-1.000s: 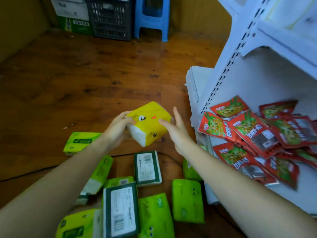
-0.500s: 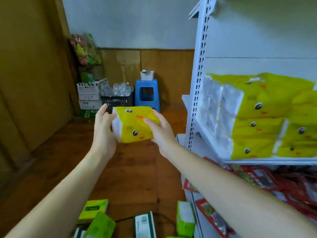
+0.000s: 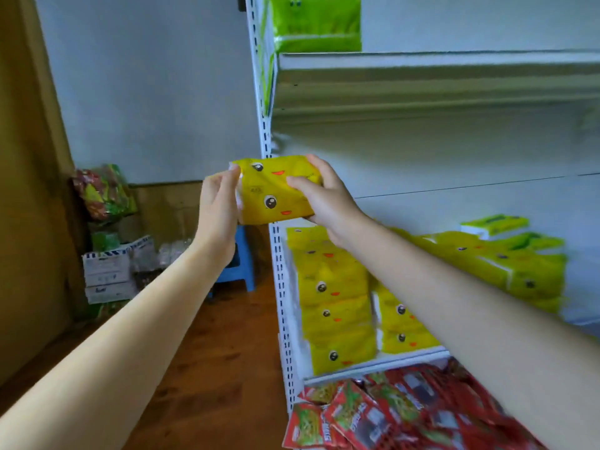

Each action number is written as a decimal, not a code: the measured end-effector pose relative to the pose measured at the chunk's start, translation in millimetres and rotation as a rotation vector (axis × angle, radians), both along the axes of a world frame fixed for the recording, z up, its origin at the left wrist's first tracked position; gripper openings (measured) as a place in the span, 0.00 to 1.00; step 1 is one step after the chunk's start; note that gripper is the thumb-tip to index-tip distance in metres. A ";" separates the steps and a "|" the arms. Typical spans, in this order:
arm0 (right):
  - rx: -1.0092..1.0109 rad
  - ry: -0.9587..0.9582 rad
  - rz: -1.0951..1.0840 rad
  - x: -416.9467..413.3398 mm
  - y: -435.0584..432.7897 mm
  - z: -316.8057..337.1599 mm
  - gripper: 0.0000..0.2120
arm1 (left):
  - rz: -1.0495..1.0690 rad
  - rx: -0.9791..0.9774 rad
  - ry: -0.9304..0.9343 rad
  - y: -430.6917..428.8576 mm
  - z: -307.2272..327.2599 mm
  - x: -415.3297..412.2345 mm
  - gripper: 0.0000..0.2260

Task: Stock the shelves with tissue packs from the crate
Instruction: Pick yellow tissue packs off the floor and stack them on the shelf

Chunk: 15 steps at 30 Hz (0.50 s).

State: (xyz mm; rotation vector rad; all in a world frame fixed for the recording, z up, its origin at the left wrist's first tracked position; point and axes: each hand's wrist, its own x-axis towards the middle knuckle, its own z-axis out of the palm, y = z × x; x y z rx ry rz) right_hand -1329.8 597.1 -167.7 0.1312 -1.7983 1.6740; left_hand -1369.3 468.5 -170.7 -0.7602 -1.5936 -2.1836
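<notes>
The yellow plastic-wrapped tissue pack (image 3: pixel 276 193) with its cartoon face hangs in the air between my two hands, in front of the white slotted metal upright (image 3: pixel 276 254) and above the shelf row it belongs to. My right hand (image 3: pixel 324 196) grasps its right end, thumb across the face and fingers wrapped over the top. My left hand (image 3: pixel 217 206) lies flat against the white left end, fingers fairly straight, pressing rather than gripping. I judge the pack light, soft and squashy, with a slick film, so I'd hold it by both ends. Below, stacked yellow tissue packs (image 3: pixel 334 306) fill the white shelf (image 3: pixel 373 367). Green tissue packs (image 3: pixel 315 24) sit on the top board, and red snack packets (image 3: pixel 373 414) lie lowest.
</notes>
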 end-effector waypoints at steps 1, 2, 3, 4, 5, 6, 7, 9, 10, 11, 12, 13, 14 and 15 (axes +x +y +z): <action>-0.003 -0.004 -0.028 11.7 21.5 -0.2 0.29 | -0.064 -0.055 0.005 19.6 -0.8 5.5 0.07; -0.002 -0.012 -0.057 23.1 42.6 -1.9 0.30 | -0.117 -0.139 0.015 39.1 -4.8 10.0 0.09; 0.000 -0.022 -0.086 33.0 62.7 -5.0 0.33 | -0.149 -0.242 0.031 57.0 -10.1 16.1 0.10; 0.001 -0.033 -0.108 43.5 80.9 -8.9 0.35 | -0.186 -0.333 0.052 73.4 -15.2 23.2 0.15; 0.002 -0.050 -0.119 54.0 96.9 -13.7 0.36 | -0.212 -0.400 0.076 89.1 -20.0 29.7 0.25; 0.001 -0.074 -0.116 64.2 110.6 -18.8 0.36 | -0.229 -0.449 0.108 102.4 -24.4 32.7 0.34; -0.003 -0.103 -0.102 73.6 121.7 -24.0 0.35 | -0.229 -0.508 0.147 113.8 -28.4 32.7 0.41; -0.004 -0.175 -0.064 88.6 140.4 -36.0 0.35 | -0.179 -0.664 0.215 129.5 -34.5 30.5 0.47; -0.004 -0.211 -0.045 93.3 148.1 -42.2 0.35 | -0.146 -0.748 0.241 134.7 -37.4 31.0 0.46; -0.009 -0.245 -0.029 96.4 154.3 -49.1 0.36 | -0.102 -0.822 0.254 138.9 -41.1 31.9 0.45; -0.016 -0.273 -0.017 98.1 159.1 -55.9 0.37 | -0.057 -0.879 0.268 142.4 -45.4 31.6 0.43; -0.020 -0.296 -0.012 98.5 162.9 -62.8 0.39 | -0.019 -0.930 0.295 144.9 -48.9 33.0 0.42; -0.017 -0.316 -0.013 98.7 165.8 -69.1 0.39 | 0.003 -0.984 0.318 146.5 -52.2 33.9 0.43; 0.000 -0.336 -0.022 98.1 168.2 -74.8 0.39 | 0.013 -1.040 0.335 147.1 -54.6 34.3 0.43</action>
